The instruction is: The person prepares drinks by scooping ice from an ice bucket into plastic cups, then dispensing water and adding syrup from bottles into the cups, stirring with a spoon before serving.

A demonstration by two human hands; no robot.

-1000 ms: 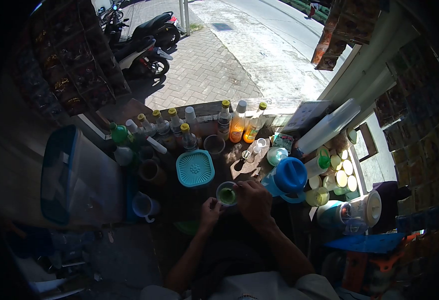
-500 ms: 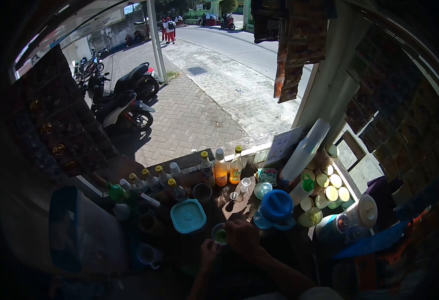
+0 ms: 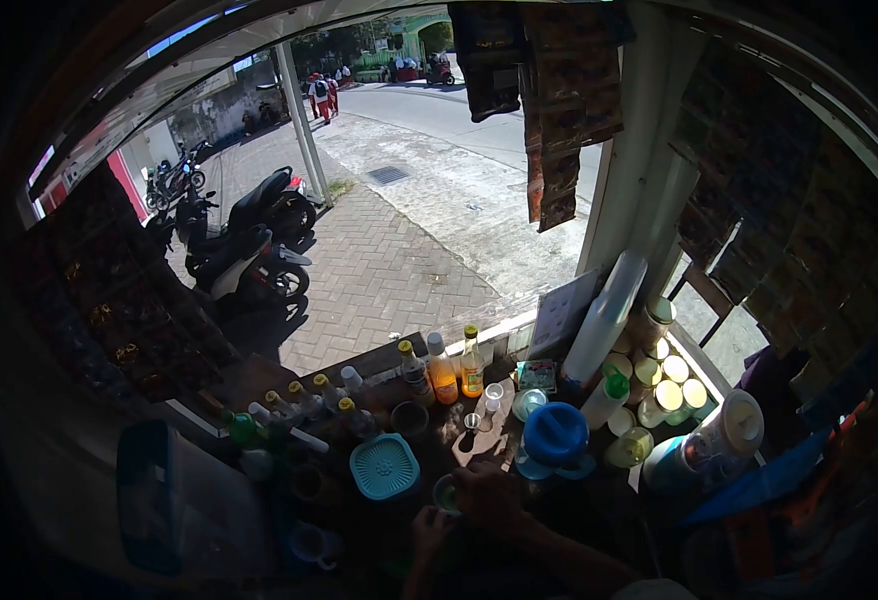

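Gripping a round, translucent green-filled cup [image 3: 446, 492], left hand [image 3: 427, 524] curls; right hand [image 3: 487, 494] unclear.

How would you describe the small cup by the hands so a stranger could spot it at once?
Start at the stall counter facing the sunlit street and find the big blue jug. Between it and the square teal lid sits the small cup, right against the right hand. Unlike the cups around it, it shows green liquid inside.
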